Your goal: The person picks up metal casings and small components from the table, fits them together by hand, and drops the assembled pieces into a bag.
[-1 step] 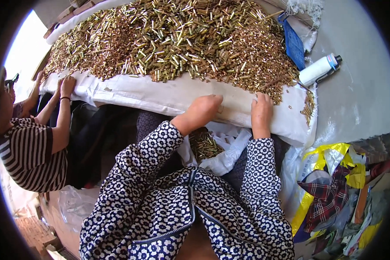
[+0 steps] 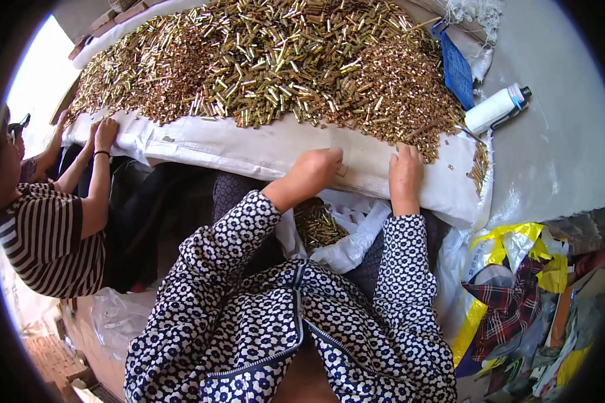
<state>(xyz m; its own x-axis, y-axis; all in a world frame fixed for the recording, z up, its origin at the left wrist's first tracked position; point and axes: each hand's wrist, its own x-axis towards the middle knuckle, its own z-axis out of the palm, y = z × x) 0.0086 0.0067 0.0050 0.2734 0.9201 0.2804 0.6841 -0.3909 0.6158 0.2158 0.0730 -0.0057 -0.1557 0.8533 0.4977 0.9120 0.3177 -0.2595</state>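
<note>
A broad heap of small brass- and copper-coloured metal tubes [image 2: 275, 57] covers the cloth-topped table [image 2: 242, 144] before me. My left hand [image 2: 309, 173] is closed in a fist over the table's near edge; whatever it may hold is hidden. Farther right, my right hand [image 2: 406, 176] rests with bent fingers at the lower rim of the heap, where shorter coppery pieces [image 2: 400, 80] lie. Its fingertips touch these pieces, and I cannot make out what is between them. Below my hands, a white bag [image 2: 356, 242] between my knees contains more metal tubes [image 2: 316, 225].
On the left, a person in a striped shirt [image 2: 54, 248] keeps both hands at the table's edge. A blue plastic piece [image 2: 455, 70] and a white bottle [image 2: 494, 111] lie at the right. Plastic bags [image 2: 474, 322] and plaid cloth [image 2: 507, 309] are heaped at lower right.
My left hand has shifted very slightly left, its fingers a bit more curled in. My right hand stays in place at the heap's rim.
</note>
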